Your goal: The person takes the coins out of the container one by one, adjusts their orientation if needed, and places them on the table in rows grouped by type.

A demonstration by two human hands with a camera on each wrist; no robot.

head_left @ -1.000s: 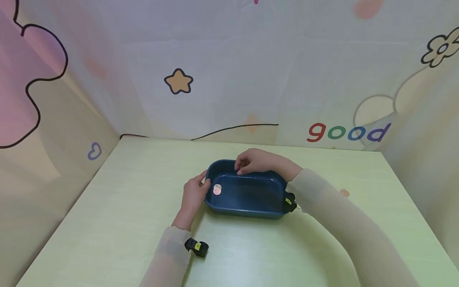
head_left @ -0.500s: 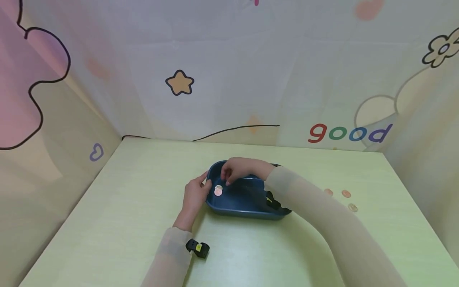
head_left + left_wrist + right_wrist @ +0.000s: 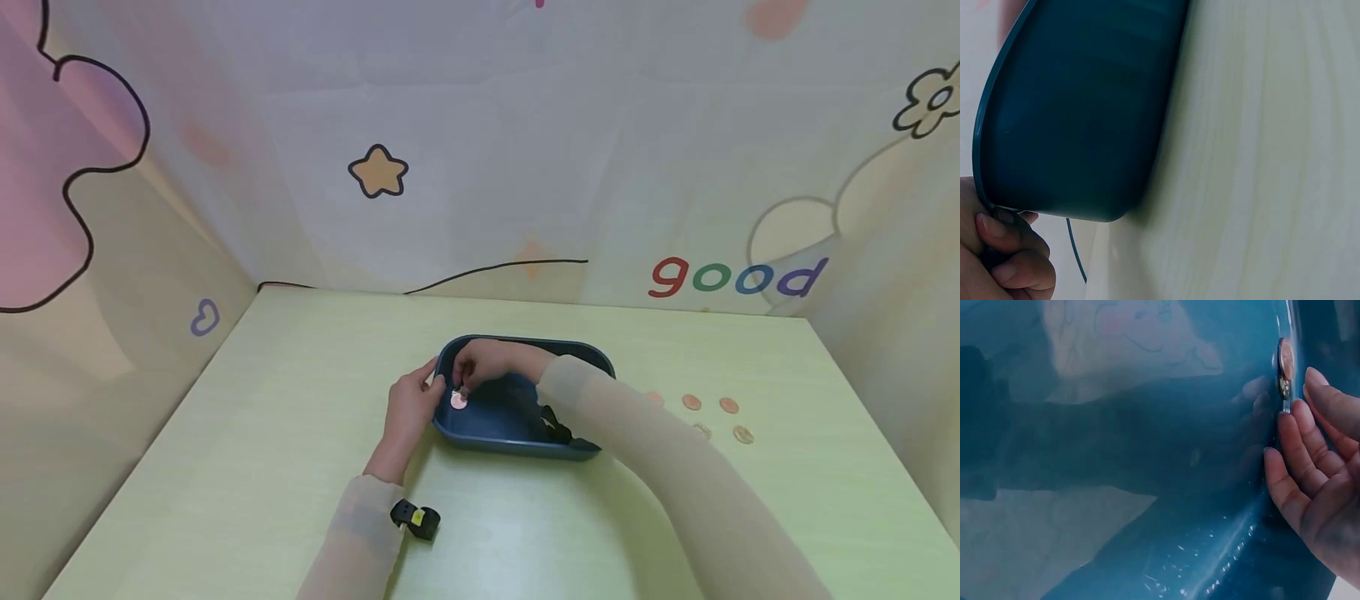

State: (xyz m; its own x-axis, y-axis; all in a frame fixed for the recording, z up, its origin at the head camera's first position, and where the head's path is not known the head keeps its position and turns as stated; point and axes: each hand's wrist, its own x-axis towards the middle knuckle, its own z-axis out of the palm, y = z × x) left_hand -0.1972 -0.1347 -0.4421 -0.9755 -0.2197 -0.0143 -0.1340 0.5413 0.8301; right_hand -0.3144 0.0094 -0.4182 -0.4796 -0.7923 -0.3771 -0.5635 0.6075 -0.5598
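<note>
A dark blue rectangular tray [image 3: 517,446] stands on the table. My left hand [image 3: 407,408] holds its left end, thumb over the rim and fingers outside; in the left wrist view the fingers [image 3: 1019,259] curl at the tray's edge. Inside, near the left wall, lie a copper-coloured coin [image 3: 458,402] and a gold-coloured coin [image 3: 1284,386], overlapping. My right hand [image 3: 487,362] reaches into the tray over its back part. In the right wrist view its fingertips [image 3: 1313,378] are beside the coins, with no coin seen between them; whether they touch is unclear.
Right of the tray, several coins lie apart on the table, among them a copper-coloured coin [image 3: 728,405] and a gold-coloured coin [image 3: 743,434]. My right sleeve [image 3: 660,442] passes over the tray's right end. A printed cloth [image 3: 480,183] stands behind the table.
My right hand has moved left and down inside the tray, from the back rim to the coins. More coins on the right show from behind the sleeve. The left hand keeps its hold.
</note>
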